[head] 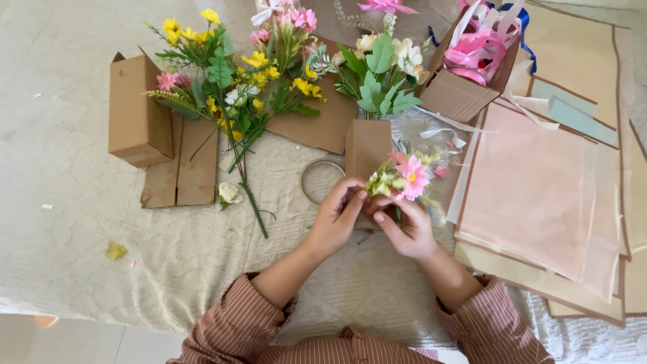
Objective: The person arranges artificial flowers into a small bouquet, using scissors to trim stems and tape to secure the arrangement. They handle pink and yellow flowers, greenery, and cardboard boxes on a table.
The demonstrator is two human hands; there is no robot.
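Cardboard comes first at the far left: one upright brown box (138, 108) with flattened brown panels (180, 172) lying beside it. Next lies a loose spray of yellow and pink artificial flowers (236, 87), its green stems running down toward the person, with one stray white bloom (229, 193) on the pale cloth (60, 202) below and a single ring of tape (321, 180) just right of that. Then the left hand (337, 219), fingers curled shut, pinches the base of a small posy (403, 178), which rises up and to the right from both hands, its stems running down between them; the right hand (408, 230) is closed round those stems from beneath, so it sits nearer the pink daisy head. One narrow brown box (368, 145) of white flowers and green leaves stands just behind the posy. Further right, one open box (465, 84) holds pink ribbon, and a stack of pink and tan paper sheets (532, 195) covers the right side.
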